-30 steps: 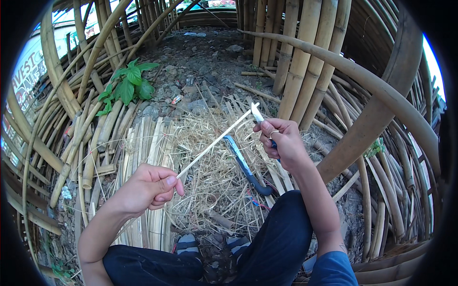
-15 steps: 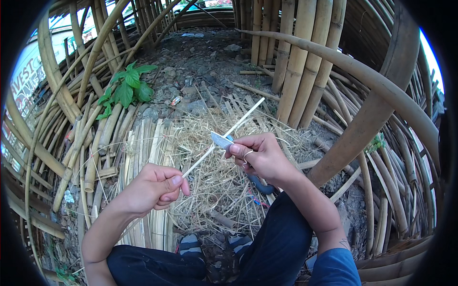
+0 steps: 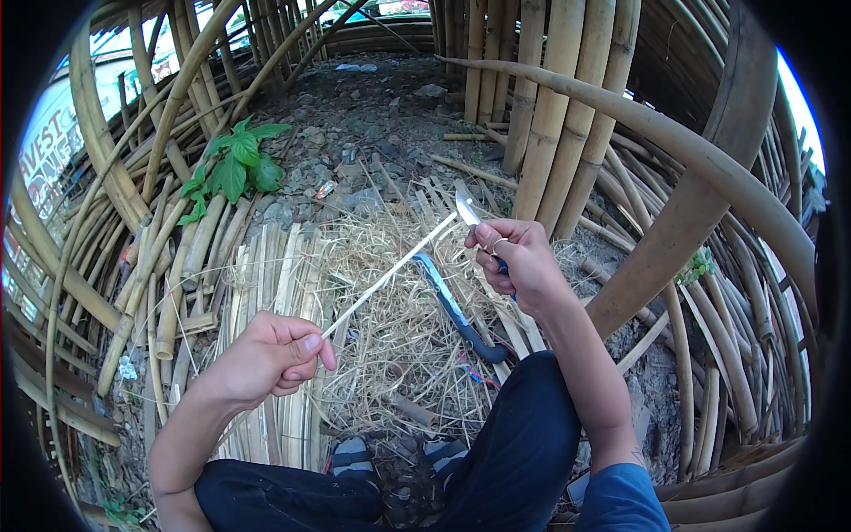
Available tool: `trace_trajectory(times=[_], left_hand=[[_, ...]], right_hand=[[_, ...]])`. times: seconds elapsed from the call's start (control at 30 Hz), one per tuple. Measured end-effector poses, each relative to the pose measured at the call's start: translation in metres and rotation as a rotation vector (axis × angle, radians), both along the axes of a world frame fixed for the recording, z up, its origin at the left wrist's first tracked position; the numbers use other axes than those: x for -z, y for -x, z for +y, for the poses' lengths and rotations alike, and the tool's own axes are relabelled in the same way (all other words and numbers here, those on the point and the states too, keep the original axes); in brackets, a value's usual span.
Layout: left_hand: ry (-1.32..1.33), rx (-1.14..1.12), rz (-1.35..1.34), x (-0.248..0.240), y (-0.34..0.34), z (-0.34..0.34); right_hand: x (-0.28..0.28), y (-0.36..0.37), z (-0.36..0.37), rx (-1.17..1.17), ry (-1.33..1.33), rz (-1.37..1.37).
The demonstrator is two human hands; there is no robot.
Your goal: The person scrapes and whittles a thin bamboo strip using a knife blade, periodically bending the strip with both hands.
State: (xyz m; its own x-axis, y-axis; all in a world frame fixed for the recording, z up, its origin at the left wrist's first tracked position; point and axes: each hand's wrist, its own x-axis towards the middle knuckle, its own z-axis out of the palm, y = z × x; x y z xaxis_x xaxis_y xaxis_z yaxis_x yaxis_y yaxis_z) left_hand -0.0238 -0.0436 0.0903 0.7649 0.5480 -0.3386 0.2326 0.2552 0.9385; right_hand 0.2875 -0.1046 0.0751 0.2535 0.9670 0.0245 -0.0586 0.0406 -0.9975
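Observation:
A thin, pale bamboo strip (image 3: 394, 270) slants up to the right from my left hand (image 3: 270, 355), which pinches its near end between thumb and fingers. My right hand (image 3: 523, 262) is wrapped round a small knife (image 3: 467, 211); a bit of blue handle shows below the fingers. The blade points up and lies at the strip's far tip, though whether it touches I cannot tell. Under both hands spreads a heap of bamboo shavings (image 3: 372, 341). On it lies a blue tool (image 3: 454, 312) with a dark curved end, close to my right knee.
Split bamboo slats (image 3: 288, 417) lie beneath my left forearm. Thick upright bamboo poles (image 3: 567, 115) stand ahead on the right, and a long bent pole (image 3: 674, 133) crosses there. Stacked bamboo lines both sides. A leafy green plant (image 3: 235, 164) grows at the left, beside stony ground (image 3: 372, 124).
The knife has moved from the strip's middle up to its far tip, my right hand going right and upward. The strip's far end has dropped slightly. The blue tool is now uncovered.

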Motion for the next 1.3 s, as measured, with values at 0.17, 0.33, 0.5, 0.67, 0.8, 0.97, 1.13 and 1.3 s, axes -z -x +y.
trace_trajectory(times=[0.17,0.33,0.5,0.67,0.8,0.97,1.13,1.3], left_hand=[[0.060,0.021,-0.002,-0.003,-0.010,-0.003],[0.102,0.074,-0.044,-0.001,-0.009,-0.001],[0.109,0.072,-0.022,0.001,-0.008,0.002],[0.128,0.050,-0.042,0.001,-0.007,0.003],[0.130,0.057,-0.048,0.001,0.002,0.005],[0.064,0.091,-0.048,-0.002,0.008,-0.001],[-0.096,0.047,0.008,-0.007,-0.004,-0.004],[-0.286,0.061,0.081,0.002,-0.021,-0.005]], right_hand=[[-0.005,0.044,-0.014,-0.254,0.052,-0.029],[-0.003,0.040,-0.012,-0.260,0.042,-0.050],[-0.004,0.035,-0.011,-0.186,0.062,-0.074],[0.000,0.028,-0.006,-0.153,0.034,-0.064],[0.000,-0.004,0.000,0.011,-0.027,0.044],[0.002,-0.007,-0.001,0.034,-0.022,0.028],[0.004,0.009,0.003,0.195,-0.140,0.297],[0.001,0.039,-0.003,0.051,-0.348,0.385]])
